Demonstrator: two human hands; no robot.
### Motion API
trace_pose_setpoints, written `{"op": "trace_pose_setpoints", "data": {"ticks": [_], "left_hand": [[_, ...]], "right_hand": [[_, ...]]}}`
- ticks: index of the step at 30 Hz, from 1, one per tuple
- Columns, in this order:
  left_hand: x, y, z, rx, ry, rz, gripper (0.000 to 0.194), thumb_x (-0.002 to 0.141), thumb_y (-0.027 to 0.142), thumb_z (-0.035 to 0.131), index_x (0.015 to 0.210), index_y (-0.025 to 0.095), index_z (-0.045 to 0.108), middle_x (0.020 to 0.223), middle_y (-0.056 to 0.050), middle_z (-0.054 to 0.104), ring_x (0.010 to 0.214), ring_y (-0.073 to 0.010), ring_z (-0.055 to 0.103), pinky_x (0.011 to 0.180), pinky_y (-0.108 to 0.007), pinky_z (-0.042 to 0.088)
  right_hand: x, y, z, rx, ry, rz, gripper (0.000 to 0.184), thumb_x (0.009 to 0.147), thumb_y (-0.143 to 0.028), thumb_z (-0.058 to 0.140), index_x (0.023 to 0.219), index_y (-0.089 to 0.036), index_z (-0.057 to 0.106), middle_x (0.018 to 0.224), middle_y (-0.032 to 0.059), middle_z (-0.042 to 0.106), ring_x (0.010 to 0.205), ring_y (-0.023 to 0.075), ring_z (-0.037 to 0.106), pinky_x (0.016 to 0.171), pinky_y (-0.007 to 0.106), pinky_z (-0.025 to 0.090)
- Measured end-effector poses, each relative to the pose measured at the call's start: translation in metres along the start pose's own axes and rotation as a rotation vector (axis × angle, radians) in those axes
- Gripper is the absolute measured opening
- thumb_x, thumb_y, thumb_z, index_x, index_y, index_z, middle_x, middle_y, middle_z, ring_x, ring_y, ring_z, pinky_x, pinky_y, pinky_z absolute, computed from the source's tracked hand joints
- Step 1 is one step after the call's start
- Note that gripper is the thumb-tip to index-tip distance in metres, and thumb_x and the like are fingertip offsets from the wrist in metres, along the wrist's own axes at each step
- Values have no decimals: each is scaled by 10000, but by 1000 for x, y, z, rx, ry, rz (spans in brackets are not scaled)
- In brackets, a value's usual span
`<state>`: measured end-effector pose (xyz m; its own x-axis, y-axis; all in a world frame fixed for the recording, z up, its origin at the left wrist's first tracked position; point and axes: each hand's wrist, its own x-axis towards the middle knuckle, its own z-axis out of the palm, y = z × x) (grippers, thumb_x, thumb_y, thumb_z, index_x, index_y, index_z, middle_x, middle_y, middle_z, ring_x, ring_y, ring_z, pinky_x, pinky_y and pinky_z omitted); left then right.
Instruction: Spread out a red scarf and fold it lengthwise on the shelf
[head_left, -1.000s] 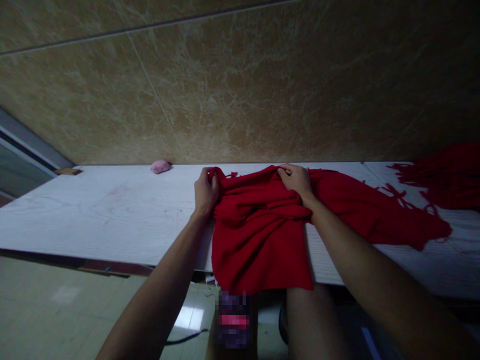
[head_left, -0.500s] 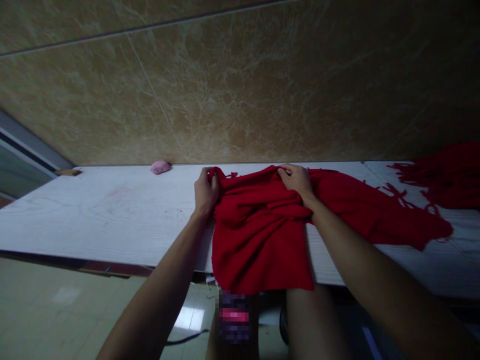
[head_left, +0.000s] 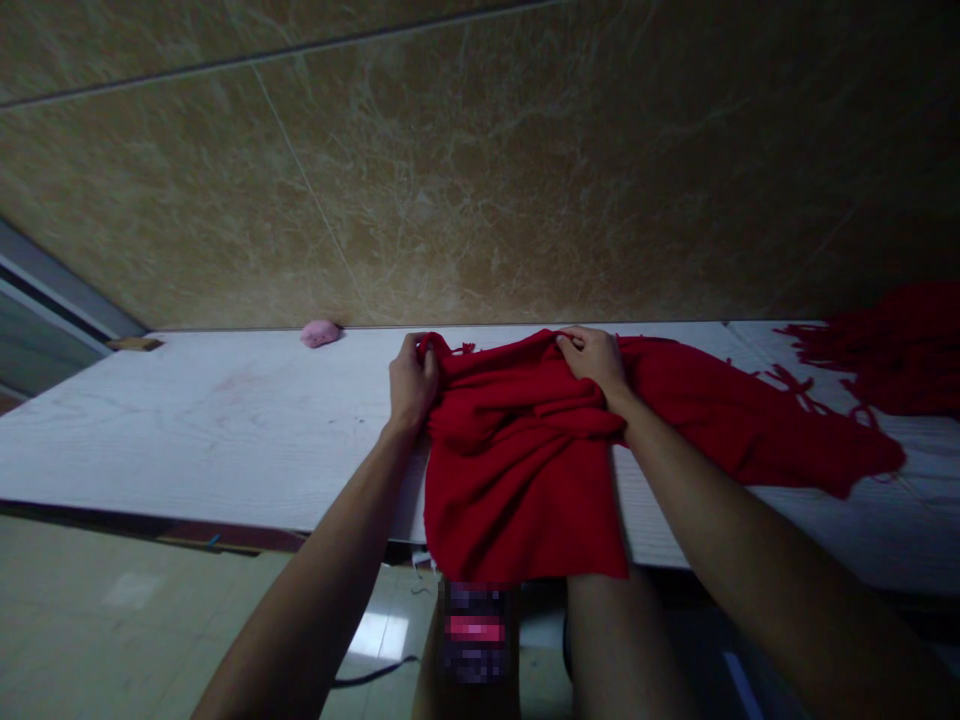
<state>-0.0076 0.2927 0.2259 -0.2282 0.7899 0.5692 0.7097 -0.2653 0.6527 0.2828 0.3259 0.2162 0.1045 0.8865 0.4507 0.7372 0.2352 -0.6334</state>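
A red scarf [head_left: 525,480] lies rumpled across the bench, its near end hanging over the front edge above my knees. My left hand [head_left: 412,384] is closed on its far left corner, where a bit of fringe sticks out. Along the far edge, my right hand [head_left: 594,362] pinches the fabric between thumb and fingers. To the right of that hand spreads more red fringed cloth [head_left: 735,425]; whether it is part of the same scarf I cannot tell, as my right hand and forearm cover the join.
The white wood-grain bench [head_left: 225,420] runs along a brown marbled wall [head_left: 480,180]. A small pink object [head_left: 321,333] rests against the wall at left, with a wooden block [head_left: 135,344] farther left. A heap of red fringed cloth [head_left: 900,350] sits at far right. A dark strap [head_left: 375,674] lies below.
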Motion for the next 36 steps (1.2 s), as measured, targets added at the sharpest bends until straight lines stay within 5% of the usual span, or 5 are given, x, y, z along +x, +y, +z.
{"op": "trace_pose_setpoints", "data": {"ticks": [13, 24, 29, 33, 36], "left_hand": [[0, 1, 0, -8, 6, 6, 209, 930, 245, 494, 1053, 210, 659, 894, -76, 750, 834, -239, 690, 794, -309, 508], [-3, 9, -3, -80, -18, -1, 288, 923, 408, 542, 1086, 198, 654, 876, -63, 752, 786, -220, 690, 731, -305, 512], [-9, 30, -10, -159, -147, 115, 433, 906, 501, 639, 1227, 210, 642, 916, -45, 768, 824, -211, 712, 769, -302, 535], [-14, 48, -10, -112, -361, 279, 726, 781, 515, 788, 1399, 197, 580, 1115, -83, 780, 968, -254, 726, 873, -348, 545], [-17, 53, -6, -63, -507, 347, 496, 826, 404, 716, 1280, 205, 679, 1110, -68, 785, 976, -256, 722, 880, -350, 539]], "right_hand": [[-2, -6, -6, -22, 1, -45, 276, 961, -275, 574, 1103, -245, 809, 1100, 53, 804, 1044, 226, 737, 964, 328, 566], [-3, -26, -23, 29, 160, -362, 277, 923, -249, 569, 1052, -238, 813, 1064, 53, 808, 960, 259, 739, 944, 402, 545], [-16, -48, -31, 74, 124, -525, 201, 926, -242, 634, 1024, -252, 809, 1006, 25, 812, 856, 227, 728, 863, 370, 536], [-28, -66, -32, 152, 118, -667, 190, 955, -220, 626, 1027, -240, 801, 998, 18, 811, 870, 203, 730, 855, 339, 526], [-35, -73, -32, 195, 121, -680, 196, 986, -239, 603, 1040, -246, 791, 1028, 15, 808, 913, 197, 735, 872, 332, 530]]}}
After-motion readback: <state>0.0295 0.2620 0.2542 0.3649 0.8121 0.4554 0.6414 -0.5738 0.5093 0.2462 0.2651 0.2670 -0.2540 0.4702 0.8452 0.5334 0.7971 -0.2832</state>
